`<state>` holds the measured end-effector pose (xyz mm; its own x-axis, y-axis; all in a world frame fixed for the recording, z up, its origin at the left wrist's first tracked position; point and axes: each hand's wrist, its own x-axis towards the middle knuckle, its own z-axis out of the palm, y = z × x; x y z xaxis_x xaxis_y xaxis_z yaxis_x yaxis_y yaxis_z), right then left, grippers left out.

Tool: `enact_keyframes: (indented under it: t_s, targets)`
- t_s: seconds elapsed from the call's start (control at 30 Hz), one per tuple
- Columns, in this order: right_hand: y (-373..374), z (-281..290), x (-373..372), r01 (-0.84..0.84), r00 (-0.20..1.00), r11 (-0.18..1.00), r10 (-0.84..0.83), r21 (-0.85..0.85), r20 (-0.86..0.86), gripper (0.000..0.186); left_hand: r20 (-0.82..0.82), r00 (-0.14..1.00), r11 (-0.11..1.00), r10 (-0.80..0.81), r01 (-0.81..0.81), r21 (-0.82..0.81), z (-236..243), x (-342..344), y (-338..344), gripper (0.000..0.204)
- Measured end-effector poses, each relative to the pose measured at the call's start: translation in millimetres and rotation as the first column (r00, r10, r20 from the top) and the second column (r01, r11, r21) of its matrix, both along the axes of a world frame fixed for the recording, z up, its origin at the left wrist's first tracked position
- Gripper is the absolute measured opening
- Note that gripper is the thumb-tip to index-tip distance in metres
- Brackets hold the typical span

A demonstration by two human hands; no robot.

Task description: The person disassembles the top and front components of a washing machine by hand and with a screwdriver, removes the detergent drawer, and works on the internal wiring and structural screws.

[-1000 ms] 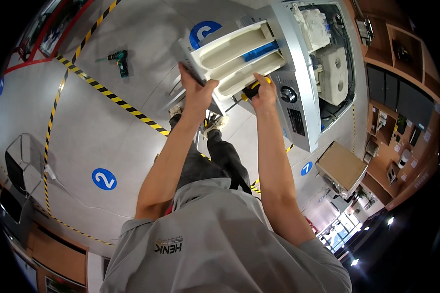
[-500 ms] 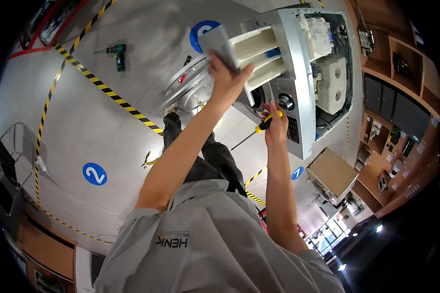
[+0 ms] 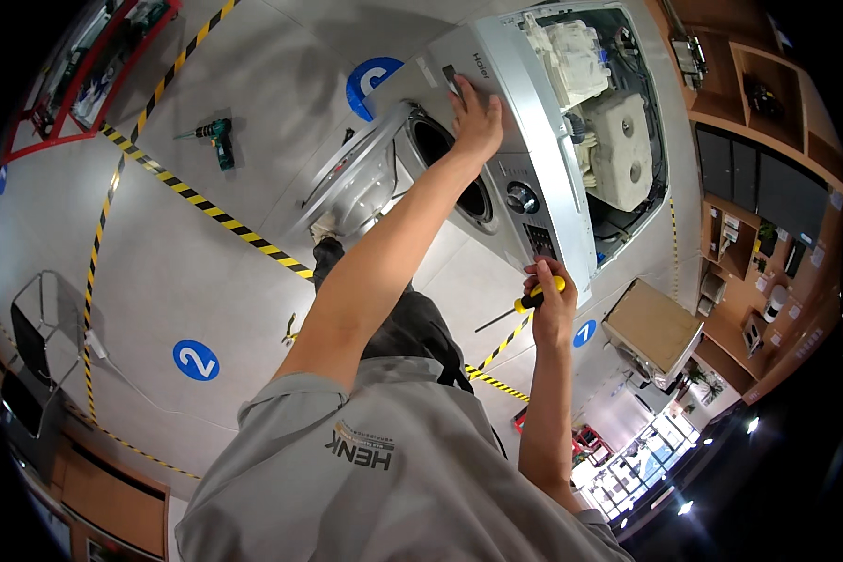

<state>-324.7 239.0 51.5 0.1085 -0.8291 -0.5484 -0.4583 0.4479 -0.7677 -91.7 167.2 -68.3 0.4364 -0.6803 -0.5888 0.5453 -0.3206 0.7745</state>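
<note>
My left hand [image 3: 476, 122] rests on the closed detergent drawer front [image 3: 433, 73] of the silver washing machine [image 3: 510, 98], fingers bent at its handle and thumb apart. My right hand [image 3: 551, 290] grips a yellow-and-black screwdriver [image 3: 531, 298], shaft pointing down-left, just below the dark button panel [image 3: 540, 239] and dial [image 3: 522, 197]. The round door [image 3: 342, 178] stands open at the machine's left, beside the drum opening, which my left arm partly hides. The machine's top is uncovered, showing a pale weight block [image 3: 625, 150] and white plastic parts [image 3: 571, 61].
A cordless drill [image 3: 220, 140] lies on the floor at left, pliers [image 3: 290, 328] near my leg. A red-framed tool rack [image 3: 84, 70], black chairs [image 3: 33, 337] with a power strip nearby, wooden shelving [image 3: 759, 281] at right and a beige-topped box [image 3: 651, 328] stand around. Striped tape marks the floor.
The pulled-out drawer has been pushed into the machine by my left hand, which moved up and right. My right hand has moved down and right with the screwdriver, away from the drawer.
</note>
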Motion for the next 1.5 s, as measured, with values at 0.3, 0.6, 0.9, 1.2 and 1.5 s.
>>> enact_keyframes:
  t_s: [0.3, 0.6, 0.9, 1.2, 1.5]
  targets:
    - [-8.2, 20.0, -39.2, 0.017, 1.000, 0.996, -0.016, -0.089, 0.010, 0.027, -0.014, 0.953, 0.944, 0.303, -0.302, -0.134, -73.3, -25.3, 95.0, 0.043]
    - [-3.4, 45.0, -103.3, 0.094, 0.995, 0.985, -0.097, -0.144, -0.019, 0.027, 0.146, 0.960, 0.958, 0.240, -0.259, 0.127, -118.9, -63.7, 291.9, 0.021]
    - [17.9, 71.8, -124.1, 0.319, 0.947, 0.925, -0.306, -0.204, 0.097, 0.030, 0.058, 0.973, 0.973, 0.223, -0.226, 0.047, -84.1, -6.0, 262.8, 0.017]
    - [22.1, 71.9, -187.2, 0.541, 0.769, 0.829, -0.419, -0.143, 0.483, 0.019, 0.132, 0.991, 0.994, 0.012, -0.026, 0.103, -50.6, -15.3, 257.6, 0.021]
    - [-5.3, 73.2, -262.2, 0.448, 0.851, 0.854, -0.317, -0.265, 0.418, 0.020, 0.197, 0.976, 0.980, -0.091, 0.052, 0.193, -14.5, -61.1, 225.8, 0.022]
